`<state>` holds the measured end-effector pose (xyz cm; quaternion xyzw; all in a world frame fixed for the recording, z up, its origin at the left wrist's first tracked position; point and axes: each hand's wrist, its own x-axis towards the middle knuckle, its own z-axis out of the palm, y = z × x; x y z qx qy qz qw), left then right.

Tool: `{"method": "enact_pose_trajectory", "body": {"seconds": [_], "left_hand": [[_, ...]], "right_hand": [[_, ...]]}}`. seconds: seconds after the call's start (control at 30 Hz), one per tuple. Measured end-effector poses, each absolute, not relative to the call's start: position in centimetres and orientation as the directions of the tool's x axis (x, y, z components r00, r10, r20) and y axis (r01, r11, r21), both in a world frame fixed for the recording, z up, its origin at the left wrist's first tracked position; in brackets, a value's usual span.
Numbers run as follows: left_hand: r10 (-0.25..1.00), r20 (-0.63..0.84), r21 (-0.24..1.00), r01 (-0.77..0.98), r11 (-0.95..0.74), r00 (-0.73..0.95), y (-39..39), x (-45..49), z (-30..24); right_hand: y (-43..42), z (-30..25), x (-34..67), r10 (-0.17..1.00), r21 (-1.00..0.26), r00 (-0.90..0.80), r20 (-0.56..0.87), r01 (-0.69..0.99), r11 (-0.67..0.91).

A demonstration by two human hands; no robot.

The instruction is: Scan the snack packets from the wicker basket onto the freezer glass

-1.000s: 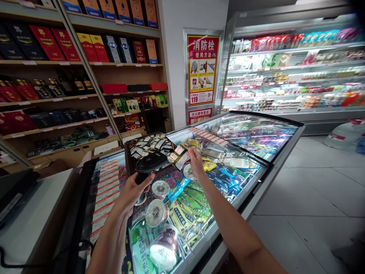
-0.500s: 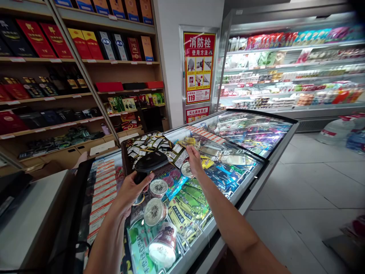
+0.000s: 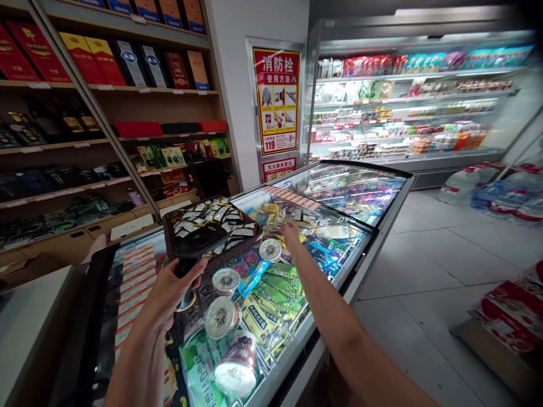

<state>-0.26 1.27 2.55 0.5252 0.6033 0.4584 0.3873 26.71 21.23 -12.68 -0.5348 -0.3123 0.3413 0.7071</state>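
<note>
Black handheld scanner point(image 3: 202, 241), tilted before sachets point(image 3: 212, 215)

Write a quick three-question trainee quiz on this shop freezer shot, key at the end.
1. True or false: the left hand is empty.
2. Pick one. The right hand is stretched out to: A) the bottles on the wooden wall shelves; B) the packets at the chest freezer; C) the floor tiles.
3. Fill in: the wall sign behind the freezer is mostly ___ in colour.

Key: 1 false, it grips a black handheld scanner. 2 B. 3 red.
</note>
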Motion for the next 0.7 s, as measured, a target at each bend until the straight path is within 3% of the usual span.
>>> {"method": "enact_pose_trajectory", "body": {"seconds": [0.07,0.13,0.27,0.37,0.53,0.63,0.7], "left_hand": [[0.987,0.028,0.963,0.270,0.015,-0.156,1.3,-0.5,2.5],[0.985,0.043,0.968,0.250,-0.001,-0.165,1.3,-0.6,2.4],[0.984,0.048,0.973,0.230,-0.008,-0.170,1.1,-0.4,2.4],[0.989,0.026,0.974,0.225,0.008,-0.147,1.0,-0.2,2.5],[0.987,0.027,0.977,0.213,0.007,-0.158,1.2,-0.3,2.5],[0.987,0.016,0.975,0.219,0.020,-0.162,1.3,-0.4,2.5],[0.988,0.008,0.974,0.224,0.027,-0.157,1.2,-0.4,2.4]], "right_hand": [[20.5,-12.5,24.6,0.843,-0.991,0.535,0.063,-0.069,0.118],[19.5,-12.0,22.6,0.861,-0.990,0.490,0.138,0.106,0.098],[17.7,-10.7,20.4,0.835,-0.864,0.347,0.427,0.429,0.263],[17.1,-10.2,19.8,0.826,-0.791,0.266,0.496,0.532,0.303],[16.8,-9.2,19.9,0.856,-0.815,0.189,0.481,0.457,0.357],[16.5,-8.5,20.7,0.811,-0.833,0.222,0.541,0.275,0.480],[16.3,-8.3,21.3,0.843,-0.880,0.257,0.473,0.096,0.465]]}}
